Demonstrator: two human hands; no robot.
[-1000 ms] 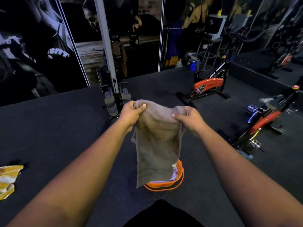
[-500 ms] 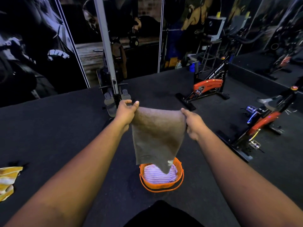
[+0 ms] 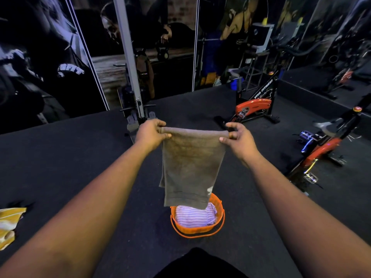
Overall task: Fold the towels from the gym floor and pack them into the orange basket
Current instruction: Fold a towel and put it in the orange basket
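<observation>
Towel (image 3: 191,167) now taut between pinching hands, left (image 3: 150,135) and right (image 3: 240,141), further apart than before.

The basket (image 3: 197,227) sits on the floor (image 3: 60,157) with a towel (image 3: 195,216) in it. Another towel (image 3: 191,167) hangs above the basket; a cloth (image 3: 8,225) lies far left of it, bikes (image 3: 255,106) behind right.

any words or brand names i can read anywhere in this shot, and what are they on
"VIVA FITNESS": white letters running up the black frame of the orange exercise bike.
White lettering on the dark wall poster at the left: too blurred to read.
Small label on the stool frame behind the bike: too small to read.
</observation>
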